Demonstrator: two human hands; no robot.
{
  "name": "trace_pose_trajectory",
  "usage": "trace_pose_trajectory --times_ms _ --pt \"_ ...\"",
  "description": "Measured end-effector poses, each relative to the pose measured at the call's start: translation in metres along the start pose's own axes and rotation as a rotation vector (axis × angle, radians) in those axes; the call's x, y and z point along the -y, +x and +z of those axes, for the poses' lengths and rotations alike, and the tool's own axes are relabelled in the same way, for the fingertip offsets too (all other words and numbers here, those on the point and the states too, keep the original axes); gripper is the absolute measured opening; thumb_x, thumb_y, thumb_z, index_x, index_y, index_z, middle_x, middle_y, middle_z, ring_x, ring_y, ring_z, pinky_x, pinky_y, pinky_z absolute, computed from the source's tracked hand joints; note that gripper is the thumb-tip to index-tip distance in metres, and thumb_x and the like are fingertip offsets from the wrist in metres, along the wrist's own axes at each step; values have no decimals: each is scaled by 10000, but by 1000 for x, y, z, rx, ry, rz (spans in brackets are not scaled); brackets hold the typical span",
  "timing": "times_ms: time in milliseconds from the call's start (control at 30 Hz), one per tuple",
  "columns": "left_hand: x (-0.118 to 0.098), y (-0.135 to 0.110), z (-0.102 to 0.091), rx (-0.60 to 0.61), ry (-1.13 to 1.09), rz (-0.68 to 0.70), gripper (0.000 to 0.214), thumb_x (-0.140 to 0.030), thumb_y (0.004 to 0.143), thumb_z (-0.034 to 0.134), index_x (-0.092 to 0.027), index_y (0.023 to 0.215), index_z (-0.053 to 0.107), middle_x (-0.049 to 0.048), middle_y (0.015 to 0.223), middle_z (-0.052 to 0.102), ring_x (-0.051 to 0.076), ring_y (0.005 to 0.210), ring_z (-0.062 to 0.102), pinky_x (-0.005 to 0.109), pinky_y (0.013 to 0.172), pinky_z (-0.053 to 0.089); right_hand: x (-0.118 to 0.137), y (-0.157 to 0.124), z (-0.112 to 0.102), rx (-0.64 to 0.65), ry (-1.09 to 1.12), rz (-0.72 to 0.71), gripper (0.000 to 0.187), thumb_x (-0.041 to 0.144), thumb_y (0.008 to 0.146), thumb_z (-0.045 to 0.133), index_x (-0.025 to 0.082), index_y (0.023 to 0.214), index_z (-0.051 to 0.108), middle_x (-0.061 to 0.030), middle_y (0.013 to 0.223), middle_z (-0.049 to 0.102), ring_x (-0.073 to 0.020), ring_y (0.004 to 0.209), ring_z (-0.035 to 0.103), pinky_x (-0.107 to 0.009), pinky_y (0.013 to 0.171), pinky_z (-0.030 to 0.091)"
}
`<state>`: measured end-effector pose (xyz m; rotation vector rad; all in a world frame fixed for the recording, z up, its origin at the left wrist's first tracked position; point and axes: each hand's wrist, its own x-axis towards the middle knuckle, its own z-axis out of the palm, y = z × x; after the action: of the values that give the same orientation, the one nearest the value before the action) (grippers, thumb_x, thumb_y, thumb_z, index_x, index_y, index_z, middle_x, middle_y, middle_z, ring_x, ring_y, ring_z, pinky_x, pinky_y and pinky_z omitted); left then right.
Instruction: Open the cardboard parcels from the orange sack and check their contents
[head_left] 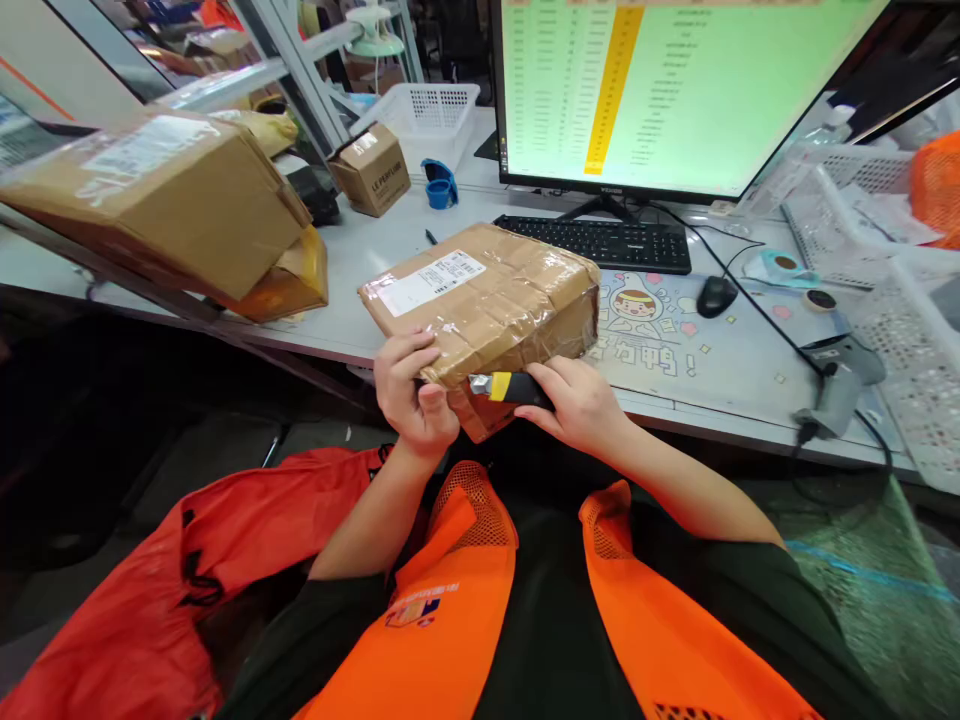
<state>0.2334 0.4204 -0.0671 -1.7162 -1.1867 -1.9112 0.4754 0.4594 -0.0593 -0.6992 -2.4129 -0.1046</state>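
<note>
A brown cardboard parcel (487, 300) wrapped in clear tape, with a white label on top, rests on the near edge of the desk (360, 250). My left hand (411, 388) grips its near corner, fingers curled over the top. My right hand (577, 402) is closed on a yellow and black utility knife (504, 387), whose metal tip touches the parcel's near edge between my hands.
A large monitor (675, 90), keyboard (600, 242) and mouse (716, 295) lie behind the parcel. Bigger boxes (165, 195) sit at left, a small box (373, 168) and white basket (431, 115) behind. A barcode scanner (836, 385) and white baskets (911, 340) stand at right. An orange bag (150, 590) hangs lower left.
</note>
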Motion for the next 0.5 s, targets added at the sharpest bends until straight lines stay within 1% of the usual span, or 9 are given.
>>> trace_pose_trajectory --times_ms 67,133,200,267,300,333,367,467,500 --pt "1 -9 -3 43 16 51 424 -574 1107 374 -290 1222 667 97 1203 701 320 1210 676 569 1082 522 -3 -6 8 -52 -15 -30 607 643 1101 440 119 1232 718 -127 940 687 -251 847 611 -381 775 479" --pt "3 -18 -8 114 42 88 473 -659 1071 418 -287 1265 637 106 1232 688 333 1232 668 579 1084 529 -3 -12 15 -88 -42 -58 590 641 1098 463 123 1210 723 -120 931 686 -244 840 600 -375 765 460" --pt "5 -26 -15 193 67 125 545 -705 954 639 -289 1304 589 108 1257 673 341 1235 664 575 1080 545 -2 -17 22 -105 -84 -91 575 636 1095 478 127 1185 730 -109 904 678 -236 822 588 -372 746 436" --pt "7 -32 -21 254 93 146 655 -564 806 872 -299 1310 549 98 1269 668 333 1223 668 553 1066 563 -4 -25 27 -89 -127 -106 574 644 1096 468 140 1160 736 -97 871 667 -232 797 576 -370 726 413" --pt "9 -35 -24 275 103 146 682 -464 760 925 -303 1299 539 92 1270 668 326 1218 670 543 1061 567 -8 -29 29 -75 -144 -87 583 651 1098 449 146 1147 738 -95 860 664 -233 790 574 -368 722 408" --pt "11 -36 -26 288 108 146 688 -390 735 942 -304 1282 536 87 1269 669 320 1214 672 537 1059 568 -14 -34 30 -67 -160 -34 602 659 1103 419 149 1132 737 -97 853 664 -235 786 576 -366 723 410" --pt "14 -37 -28 290 108 148 681 -353 724 944 -303 1265 534 83 1266 670 317 1208 672 534 1056 568 -23 -40 29 -75 -181 60 626 662 1109 378 147 1119 733 -102 849 668 -239 780 578 -365 723 414" --pt "26 -38 -32 278 118 165 662 -366 709 934 -299 1229 530 80 1240 667 315 1173 676 528 1034 570 -56 -57 20 -126 -258 430 701 674 1114 282 123 1135 714 -142 903 702 -266 799 605 -371 730 444" --pt "31 -38 -33 276 129 174 660 -380 704 929 -299 1220 525 78 1227 665 315 1156 682 525 1024 572 -66 -61 15 -123 -271 524 714 682 1109 274 118 1162 708 -161 946 716 -280 829 623 -379 746 460"
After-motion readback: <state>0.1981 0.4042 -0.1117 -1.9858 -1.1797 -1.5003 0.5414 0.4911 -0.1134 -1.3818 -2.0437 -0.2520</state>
